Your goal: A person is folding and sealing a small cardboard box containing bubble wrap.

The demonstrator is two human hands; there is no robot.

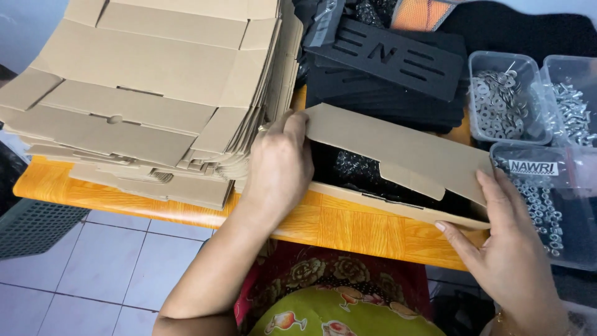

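A long, shallow brown cardboard box lies on the orange wooden table, its lid flap tilted partly down over black contents and a bag of small metal parts. My left hand grips the box's left end, fingers curled over the flap's corner. My right hand holds the right end, with the thumb pressed on the flap's edge. A tall pile of flat, unfolded cardboard blanks sits just left of my left hand.
Black flat plates with cut-out slots are stacked behind the box. Clear plastic tubs of metal washers, bolts and nuts stand at the right. A grey basket rests on the tiled floor at lower left.
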